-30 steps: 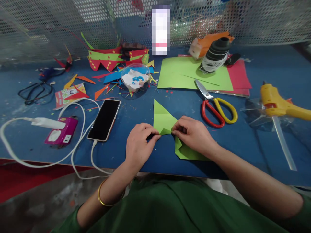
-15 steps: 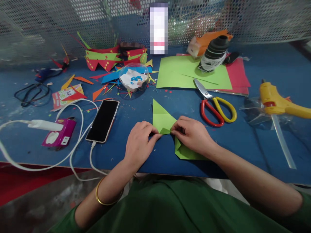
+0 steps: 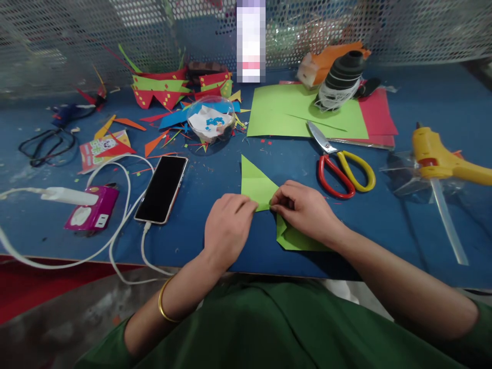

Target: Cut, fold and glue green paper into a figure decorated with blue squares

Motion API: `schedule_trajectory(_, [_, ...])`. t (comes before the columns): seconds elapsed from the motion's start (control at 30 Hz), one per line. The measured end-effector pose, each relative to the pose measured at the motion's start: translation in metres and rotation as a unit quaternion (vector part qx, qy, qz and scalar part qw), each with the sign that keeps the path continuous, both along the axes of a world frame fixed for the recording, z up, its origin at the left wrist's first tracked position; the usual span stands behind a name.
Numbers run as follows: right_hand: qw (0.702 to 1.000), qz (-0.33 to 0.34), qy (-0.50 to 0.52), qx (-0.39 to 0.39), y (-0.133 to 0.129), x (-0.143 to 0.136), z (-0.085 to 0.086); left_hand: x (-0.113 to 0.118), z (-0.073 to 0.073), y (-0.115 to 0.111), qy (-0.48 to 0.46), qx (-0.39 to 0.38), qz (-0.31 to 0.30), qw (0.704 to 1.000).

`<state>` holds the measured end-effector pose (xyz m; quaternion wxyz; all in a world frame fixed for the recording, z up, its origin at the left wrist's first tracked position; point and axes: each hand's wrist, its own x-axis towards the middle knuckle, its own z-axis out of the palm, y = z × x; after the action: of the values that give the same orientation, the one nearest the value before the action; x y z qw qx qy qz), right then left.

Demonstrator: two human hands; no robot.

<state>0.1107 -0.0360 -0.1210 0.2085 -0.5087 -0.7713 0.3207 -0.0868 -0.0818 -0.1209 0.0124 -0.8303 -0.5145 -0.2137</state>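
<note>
Green paper [image 3: 257,185] lies at centre on the near side of the blue table [image 3: 215,174]. The right hand [image 3: 303,207] pinches its near right edge, thumb against fingers. The left hand [image 3: 229,225], fingers together and curled, touches its near left edge; grip cannot be confirmed. Scissors [image 3: 333,150] lie open, far right.

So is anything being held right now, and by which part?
Yes, the creased green paper: the right hand pinches its near edge; the left hand touches its near-left corner, grip unclear.
</note>
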Motion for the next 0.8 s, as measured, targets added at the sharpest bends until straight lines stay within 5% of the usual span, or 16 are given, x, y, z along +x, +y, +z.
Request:
schedule_trajectory(0.13, [1.000,-0.001,0.012,0.010,0.000,0.001,-0.001,0.005,0.001,-0.011,0.079,0.033,-0.072,0.994])
schedule_trajectory(0.37, [0.999,-0.004,0.030,0.022,-0.003,-0.001,-0.003,0.015,0.005,-0.032,0.125,-0.055,-0.046,0.990])
schedule_trajectory(0.6, [0.993,-0.014,0.113,0.004,0.002,0.011,-0.001,0.016,0.005,-0.032,0.128,-0.055,-0.031,0.990])
schedule_trajectory(0.7, [0.990,-0.003,0.119,0.074,-0.005,0.020,0.007,0.016,0.005,-0.032,0.129,-0.051,-0.031,0.990])
schedule_trajectory(0.8, [0.978,0.103,0.033,0.179,-0.022,0.021,0.012,0.016,0.005,-0.032,0.128,-0.052,-0.029,0.990])
